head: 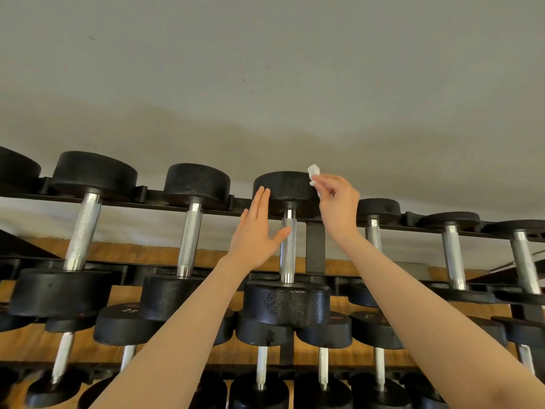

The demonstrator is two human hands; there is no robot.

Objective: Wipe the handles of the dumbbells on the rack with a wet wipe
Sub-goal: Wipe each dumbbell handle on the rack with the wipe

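Currently, the left hand [253,231] is held flat with fingers straight and together, thumb spread, holding nothing. Its thumb tip lies against the knurled handle [288,249] of the centre dumbbell [286,302] on the top tier of the rack [315,246]. The right hand [339,202] is raised just to the right of that dumbbell's far head, pinching a small crumpled white wet wipe [313,172] between thumb and fingertips. The wipe sits above the right hand, apart from the handle. Further dumbbells lie in a row to the left of the left hand and to the right of the right hand; a lower tier lies beneath both forearms.
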